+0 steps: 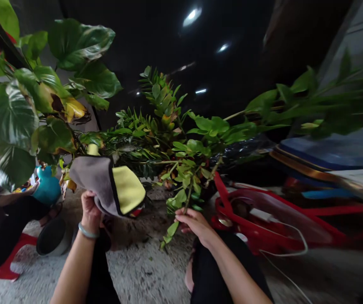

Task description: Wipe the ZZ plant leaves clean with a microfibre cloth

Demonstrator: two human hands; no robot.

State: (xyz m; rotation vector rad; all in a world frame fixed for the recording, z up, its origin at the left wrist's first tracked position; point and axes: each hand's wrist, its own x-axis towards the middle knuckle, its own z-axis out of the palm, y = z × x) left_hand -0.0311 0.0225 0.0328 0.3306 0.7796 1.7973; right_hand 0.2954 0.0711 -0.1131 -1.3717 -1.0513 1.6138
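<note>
A grey and yellow cloth (94, 175) with black edging is gripped in my left hand (90, 209), which wears a pale bangle on the wrist. The cloth hangs over the fingers, its yellow side turned to the right. My right hand (195, 223) pinches a leafy green stem (188, 196) near its lower end, with a few leaves hanging below the fingers. This stem belongs to a bushy plant (165, 101) in front of me. Its base is hidden behind leaves.
Large variegated leaves (13, 114) reach in from the left. Below them are a teal watering can (46, 185), a dark bucket (53, 237) and a seated person beside a red stool (16, 255). To the right lies a red basket (282, 215) with a white cable (290, 254).
</note>
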